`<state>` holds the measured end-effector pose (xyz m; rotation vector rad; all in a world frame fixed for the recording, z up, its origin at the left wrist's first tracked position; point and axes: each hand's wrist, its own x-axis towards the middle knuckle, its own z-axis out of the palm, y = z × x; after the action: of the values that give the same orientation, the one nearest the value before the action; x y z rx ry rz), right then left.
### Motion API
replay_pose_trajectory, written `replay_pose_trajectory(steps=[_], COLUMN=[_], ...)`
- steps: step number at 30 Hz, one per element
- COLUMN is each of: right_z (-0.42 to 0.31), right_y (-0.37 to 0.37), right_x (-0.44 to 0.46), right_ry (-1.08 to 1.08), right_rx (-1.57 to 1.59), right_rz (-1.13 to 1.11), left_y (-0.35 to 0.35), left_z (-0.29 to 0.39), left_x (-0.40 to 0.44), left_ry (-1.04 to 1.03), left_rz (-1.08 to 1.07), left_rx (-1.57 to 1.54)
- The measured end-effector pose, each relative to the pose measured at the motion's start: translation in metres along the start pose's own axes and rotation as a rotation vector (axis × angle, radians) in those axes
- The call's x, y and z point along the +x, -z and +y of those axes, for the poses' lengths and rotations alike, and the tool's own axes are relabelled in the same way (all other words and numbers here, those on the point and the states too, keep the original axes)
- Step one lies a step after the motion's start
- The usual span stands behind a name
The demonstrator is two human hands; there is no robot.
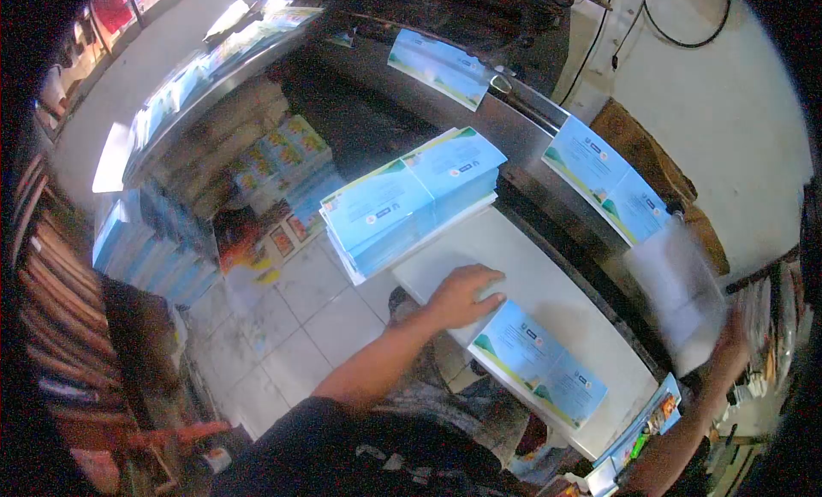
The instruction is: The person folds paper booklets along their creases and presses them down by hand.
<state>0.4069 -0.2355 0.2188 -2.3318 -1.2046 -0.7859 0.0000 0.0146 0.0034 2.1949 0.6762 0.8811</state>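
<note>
My left hand [467, 297] rests on the white board with its fingers loosely spread, touching the upper left corner of a blue printed sheet [539, 360]. At the right, my right hand [730, 339] is smeared by motion beside a blurred white sheet [676, 287]; its fingers cannot be made out. A tall stack of blue printed sheets [415, 193] stands at the far end of the white board [548, 283]. Two more blue sheets, one at the top [441, 67] and one nearer the right hand [606, 180], lie along the metal machine edge.
Bundles of blue sheets [158, 249] stand on the left by the tiled floor [291, 343]. Papers [205, 65] cover a shelf at the upper left. A small pile of colourful sheets [638, 428] lies at the board's near right end. Brown cardboard [642, 146] leans by the wall.
</note>
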Motion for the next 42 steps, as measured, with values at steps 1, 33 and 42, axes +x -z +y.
replay_pose_trajectory(steps=[1, 33, 42], right_z=[0.018, -0.156, 0.014], right_y=[0.004, -0.02, -0.008], right_x=[0.014, -0.136, 0.021], right_ry=[0.133, 0.28, 0.144], right_rx=[-0.091, 0.07, -0.152], right_rz=[0.165, -0.956, 0.146], left_y=[0.0, -0.001, -0.004], left_z=[0.0, -0.005, -0.007], left_x=[0.0, 0.003, 0.004], left_ry=[-0.009, 0.035, -0.002], left_rz=[-0.002, -0.038, 0.024], left_rx=[-0.003, 0.007, -0.018])
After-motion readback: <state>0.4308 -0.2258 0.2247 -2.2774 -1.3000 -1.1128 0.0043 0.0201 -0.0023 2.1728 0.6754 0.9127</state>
